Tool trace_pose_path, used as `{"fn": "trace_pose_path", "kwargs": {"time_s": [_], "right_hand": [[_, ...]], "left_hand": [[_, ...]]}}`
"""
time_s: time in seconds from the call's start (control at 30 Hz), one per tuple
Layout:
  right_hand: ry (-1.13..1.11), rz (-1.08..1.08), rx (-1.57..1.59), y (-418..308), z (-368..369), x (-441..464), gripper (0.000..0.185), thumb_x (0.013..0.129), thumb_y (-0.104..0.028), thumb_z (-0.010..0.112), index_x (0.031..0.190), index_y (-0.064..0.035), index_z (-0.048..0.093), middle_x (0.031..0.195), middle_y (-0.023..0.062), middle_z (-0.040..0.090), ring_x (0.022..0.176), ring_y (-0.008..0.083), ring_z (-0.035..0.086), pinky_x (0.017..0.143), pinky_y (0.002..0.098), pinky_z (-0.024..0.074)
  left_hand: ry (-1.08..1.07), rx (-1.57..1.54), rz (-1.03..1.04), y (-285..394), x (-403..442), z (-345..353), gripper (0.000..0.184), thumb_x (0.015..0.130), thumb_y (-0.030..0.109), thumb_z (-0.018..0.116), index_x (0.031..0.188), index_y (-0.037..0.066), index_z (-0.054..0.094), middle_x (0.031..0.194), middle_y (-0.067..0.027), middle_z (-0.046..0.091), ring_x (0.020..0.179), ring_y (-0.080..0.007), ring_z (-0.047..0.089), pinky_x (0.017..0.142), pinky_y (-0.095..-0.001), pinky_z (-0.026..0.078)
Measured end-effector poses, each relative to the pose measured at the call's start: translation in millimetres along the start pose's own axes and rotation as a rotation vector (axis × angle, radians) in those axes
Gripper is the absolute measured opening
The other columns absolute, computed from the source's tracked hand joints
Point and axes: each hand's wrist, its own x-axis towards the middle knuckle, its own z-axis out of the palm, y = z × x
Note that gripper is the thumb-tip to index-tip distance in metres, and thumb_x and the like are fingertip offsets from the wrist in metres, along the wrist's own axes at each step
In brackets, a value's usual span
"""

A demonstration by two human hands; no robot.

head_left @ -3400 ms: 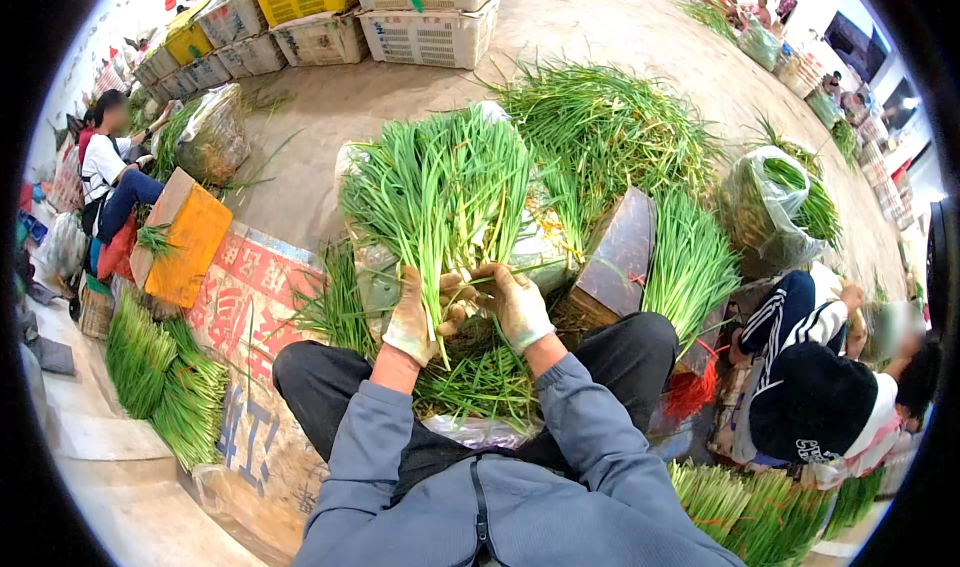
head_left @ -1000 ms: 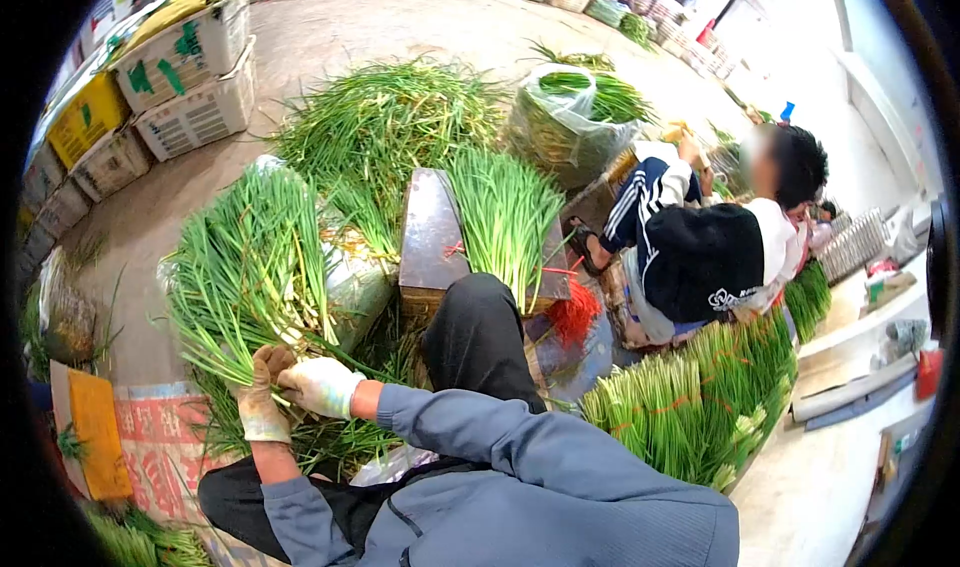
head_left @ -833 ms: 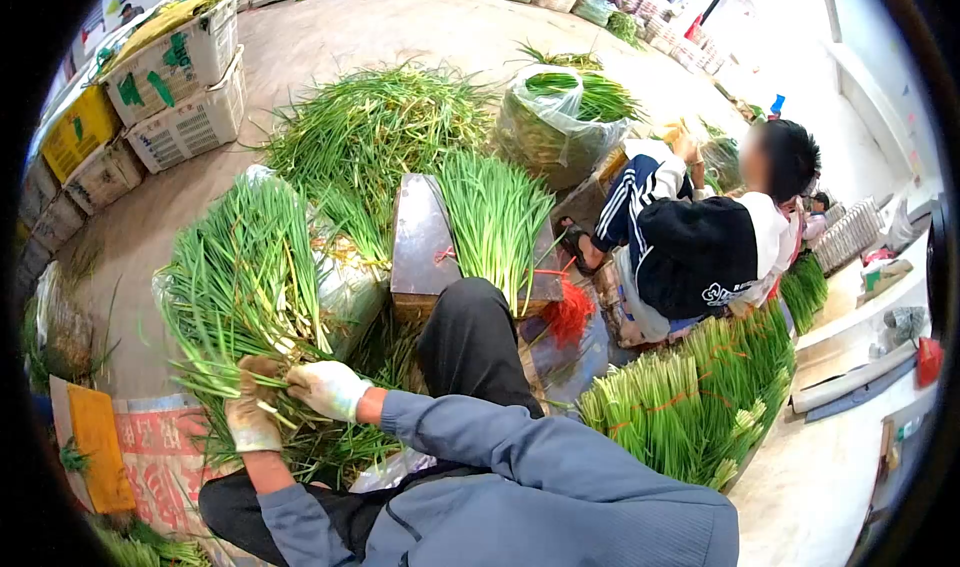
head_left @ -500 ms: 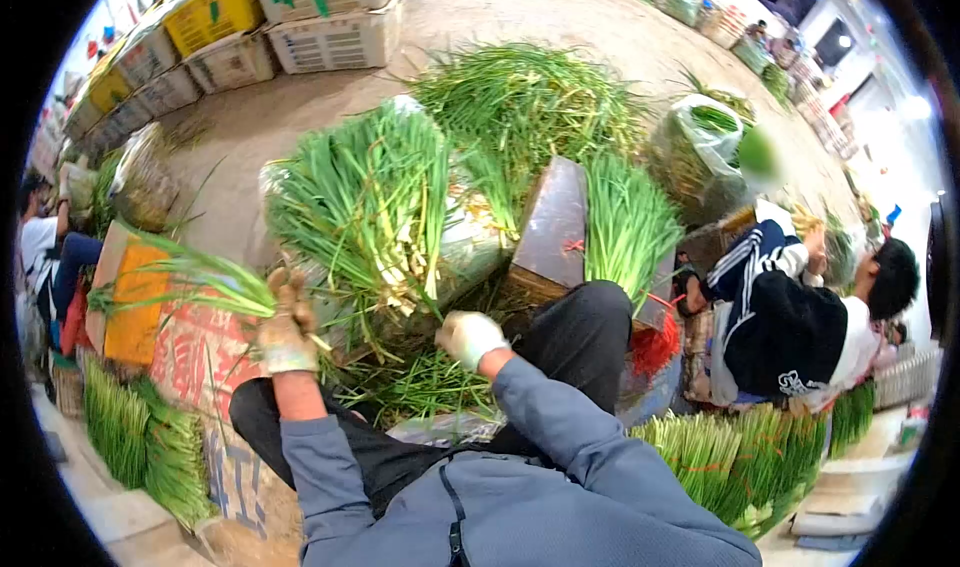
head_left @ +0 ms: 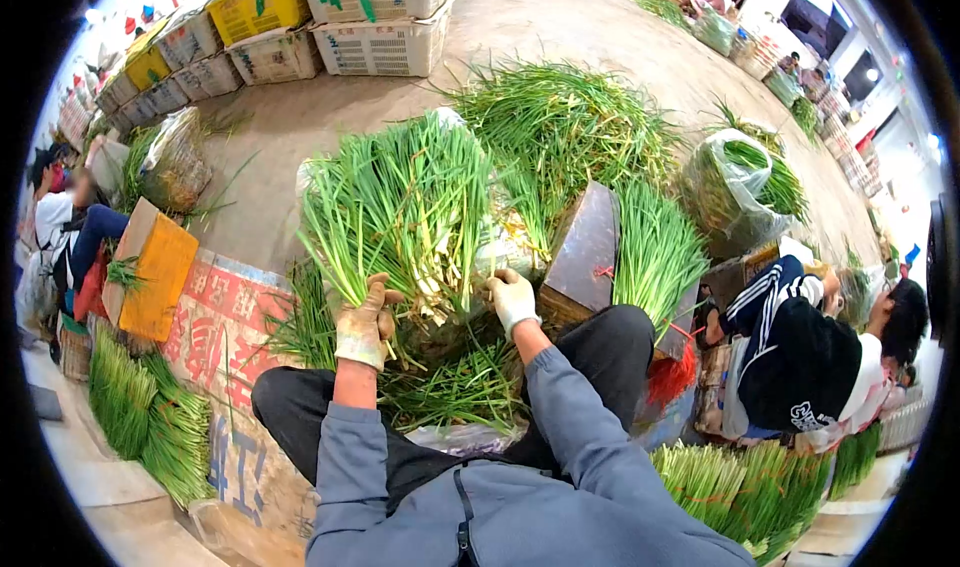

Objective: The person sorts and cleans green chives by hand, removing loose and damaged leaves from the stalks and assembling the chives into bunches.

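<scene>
My left hand (head_left: 364, 325), in a dirty whitish work glove, is closed round the lower ends of a small bunch of garlic chives (head_left: 340, 257). Its green leaves point up and away from me, against the big heap of chives (head_left: 415, 192) in front. My right hand (head_left: 512, 299), gloved too, is at the near right side of that heap, by the pale stalk ends, with its fingers curled together. Whatever is between them is too small to make out. Loose trimmed leaves (head_left: 440, 387) lie between my knees, below both hands.
Right of the heap stands a dark wooden box (head_left: 583, 252) beside a neat chive bundle (head_left: 655, 257). Behind are a loose green pile (head_left: 565, 117) and a plastic bag (head_left: 725, 197). An orange board (head_left: 155, 277) stands left. A person (head_left: 800, 357) sits at right; stacked crates (head_left: 385, 42) stand behind.
My left hand has moved right, swinging its chives from pointing left to pointing up over the heap. My right hand has moved up to the heap's stalk ends. The camera view has shifted slightly.
</scene>
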Motion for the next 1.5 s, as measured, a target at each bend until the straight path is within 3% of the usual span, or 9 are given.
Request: {"fn": "trace_pose_path", "kwargs": {"time_s": [0.13,0.3,0.5,0.63,1.0,1.2,1.33,1.37,1.5], "right_hand": [[-0.254,0.179,0.417,-89,-15,-72,0.035,0.093,-0.018,0.06,0.12,0.0035,0.06,0.09,0.0089,0.07,0.076,0.019,0.067,0.067,0.0268,0.0521],[-0.459,-0.451,0.01,-83,8,-110,0.034,0.091,-0.024,0.067,0.117,-0.0041,0.062,0.098,0.0172,0.071,0.087,0.0273,0.07,0.08,0.037,0.0546],[-0.127,-0.07,-0.426,-8,13,-10,0.047,0.085,-0.045,0.067,0.102,-0.0018,0.07,0.1,0.0217,0.07,0.092,0.0371,0.067,0.082,0.0426,0.0517],[-0.198,-0.078,-0.376,-4,22,-9,0.037,0.088,-0.039,0.063,0.1,-0.0051,0.07,0.092,0.0233,0.069,0.092,0.0414,0.066,0.082,0.0466,0.0508],[-0.337,0.095,0.385,-105,-22,-84,0.02,0.098,-0.022,0.056,0.091,-0.0037,0.059,0.075,0.0039,0.063,0.054,0.0088,0.054,0.05,0.0244,0.0427],[-0.421,-0.255,0.092,-80,9,-130,0.024,0.1,-0.021,0.059,0.109,0.0011,0.061,0.078,0.0028,0.065,0.057,0.0085,0.058,0.052,0.024,0.0468],[-0.487,-0.005,0.19,-71,6,-138,0.024,0.101,-0.023,0.058,0.109,-0.0013,0.063,0.072,0.0073,0.065,0.057,0.0132,0.062,0.053,0.028,0.049],[-0.344,-0.343,-0.155,-53,10,-136,0.016,0.098,-0.018,0.057,0.104,-0.0045,0.065,0.072,0.0144,0.066,0.059,0.0251,0.066,0.056,0.0346,0.0517],[-1.313,-0.317,-1.073,20,10,-163,0.032,0.088,-0.022,0.056,0.11,-0.0068,0.072,0.103,0.0185,0.072,0.094,0.0374,0.069,0.08,0.046,0.0548]], "left_hand": [[-0.033,0.197,-0.104,2,-3,22,0.042,0.087,0.034,0.077,0.115,0.004,0.065,0.086,-0.0119,0.074,0.042,-0.005,0.046,0.038,-0.02,0.032],[0.005,0.5,-0.146,-10,-3,34,0.024,0.084,0.012,0.076,0.105,0.002,0.071,0.088,-0.0079,0.073,0.077,-0.0159,0.067,0.074,-0.0285,0.054],[0.045,-0.452,0.099,12,7,2,0.03,0.087,0.018,0.076,0.113,0.009,0.065,0.082,-0.0047,0.068,0.056,-0.0112,0.057,0.048,-0.0236,0.044],[0.001,-0.373,0.023,-4,14,-10,0.033,0.088,0.022,0.076,0.116,0.009,0.065,0.083,-0.0067,0.07,0.045,-0.0088,0.049,0.038,-0.0245,0.039],[0.044,0.055,-0.102,-11,1,27,0.03,0.087,0.019,0.077,0.111,0.004,0.065,0.089,-0.0116,0.073,0.041,-0.0064,0.042,0.037,-0.0213,0.032],[-0.019,0.21,-0.232,-11,0,29,0.026,0.083,0.02,0.082,0.099,0.003,0.069,0.071,-0.002,0.068,0.039,-0.0061,0.038,0.037,-0.0245,0.029],[0.044,0.319,-0.162,-12,-1,24,0.024,0.084,0.019,0.08,0.098,0.003,0.069,0.077,-0.0039,0.072,0.039,-0.0056,0.036,0.037,-0.0237,0.027],[0.047,0.269,-0.127,-10,-1,17,0.024,0.086,0.021,0.078,0.1,0.004,0.069,0.076,-0.0035,0.07,0.039,-0.005,0.036,0.037,-0.0229,0.027],[0.02,0.066,0.013,18,-7,9,0.021,0.091,0.021,0.072,0.106,0.007,0.065,0.086,-0.0089,0.074,0.04,-0.0037,0.04,0.035,-0.019,0.031]]}}
